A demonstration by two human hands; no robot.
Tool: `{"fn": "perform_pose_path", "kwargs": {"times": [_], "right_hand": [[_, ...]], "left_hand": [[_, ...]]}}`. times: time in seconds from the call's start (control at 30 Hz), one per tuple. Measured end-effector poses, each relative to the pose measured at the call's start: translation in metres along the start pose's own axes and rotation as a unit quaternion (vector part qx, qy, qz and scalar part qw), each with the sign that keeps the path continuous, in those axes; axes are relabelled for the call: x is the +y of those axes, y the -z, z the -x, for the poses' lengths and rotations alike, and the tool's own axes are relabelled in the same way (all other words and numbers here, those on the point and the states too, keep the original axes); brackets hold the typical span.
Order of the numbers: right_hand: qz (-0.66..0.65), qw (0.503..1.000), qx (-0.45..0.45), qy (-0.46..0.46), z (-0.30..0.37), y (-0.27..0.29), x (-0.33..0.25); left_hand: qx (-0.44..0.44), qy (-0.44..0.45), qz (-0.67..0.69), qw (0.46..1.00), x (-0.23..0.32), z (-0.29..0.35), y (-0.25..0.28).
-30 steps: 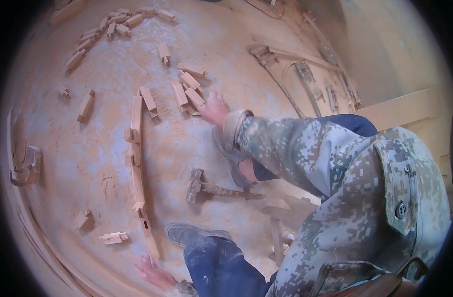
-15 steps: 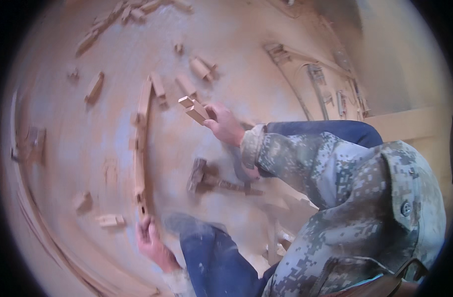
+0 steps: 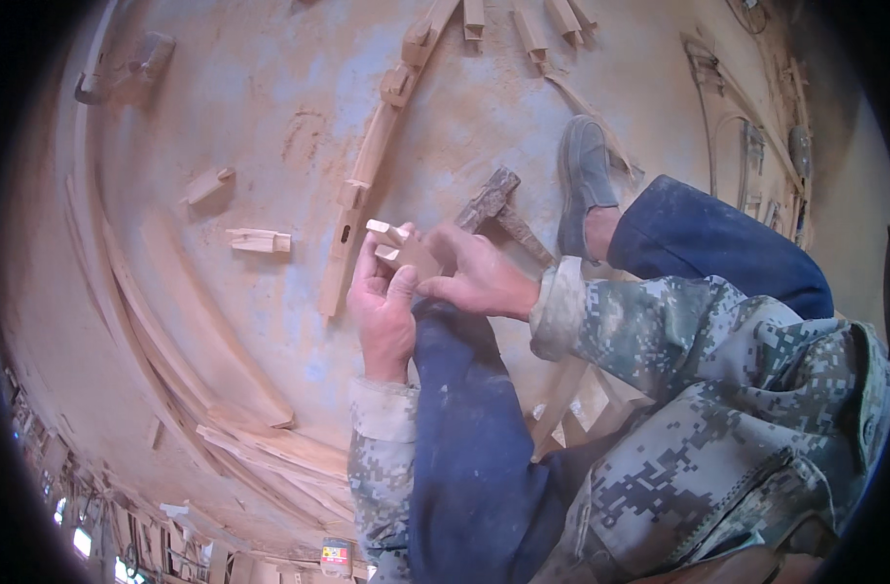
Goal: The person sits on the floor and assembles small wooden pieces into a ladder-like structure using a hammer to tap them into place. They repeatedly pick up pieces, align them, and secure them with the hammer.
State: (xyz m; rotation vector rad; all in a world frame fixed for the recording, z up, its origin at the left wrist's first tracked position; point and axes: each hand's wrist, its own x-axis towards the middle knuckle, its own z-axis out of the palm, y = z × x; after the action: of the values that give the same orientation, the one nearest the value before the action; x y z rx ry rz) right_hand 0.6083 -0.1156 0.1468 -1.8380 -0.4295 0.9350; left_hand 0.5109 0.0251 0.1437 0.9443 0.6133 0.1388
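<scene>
A short wooden block with cut tenons (image 3: 413, 257) is gripped between both hands above my knee. My left hand (image 3: 381, 316) has its thumb and fingers closed round the block's near side. From the right, my right hand (image 3: 484, 274) pinches the same block, its fingers partly hidden behind it. Just beyond the hands lies a long wooden rail (image 3: 377, 136) with mortise slots and small blocks fitted along it. A hammer (image 3: 503, 214) with a dusty head rests on the floor past my right hand.
Loose tenoned blocks (image 3: 260, 240) lie to the left, with more at the far side. Long wooden strips (image 3: 226, 331) curve along the left. My shoe (image 3: 583, 175) is planted beyond the hammer. A bow saw (image 3: 746, 107) lies far right. A small red box (image 3: 336, 557) sits at the bottom.
My left hand has left the rail's near end and joined my right on the block. The block has come nearer my knee, and the view has shifted toward the near left.
</scene>
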Motion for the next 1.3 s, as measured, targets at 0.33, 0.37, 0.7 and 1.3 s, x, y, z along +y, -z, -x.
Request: {"fn": "perform_pose_path", "kwargs": {"times": [0.33, 0.37, 0.7, 1.3], "right_hand": [[-0.168, 0.979, -0.062, -0.093, 0.010, -0.019, -0.003], [-0.125, 0.987, -0.044, -0.090, 0.008, -0.020, -0.007], [0.215, 0.961, 0.039, 0.172, 0.006, -0.005, 0.034], [-0.087, 0.905, -0.035, -0.416, 0.037, 0.066, 0.143]], "left_hand": [[0.056, -0.005, 0.118, 0.991, -0.004, 0.031, 0.019], [0.062, 0.012, 0.084, 0.994, -0.005, 0.029, 0.020], [0.160, 0.048, -0.107, 0.980, 0.000, 0.014, 0.044], [0.248, -0.089, -0.194, 0.945, -0.009, -0.038, 0.093]]}}
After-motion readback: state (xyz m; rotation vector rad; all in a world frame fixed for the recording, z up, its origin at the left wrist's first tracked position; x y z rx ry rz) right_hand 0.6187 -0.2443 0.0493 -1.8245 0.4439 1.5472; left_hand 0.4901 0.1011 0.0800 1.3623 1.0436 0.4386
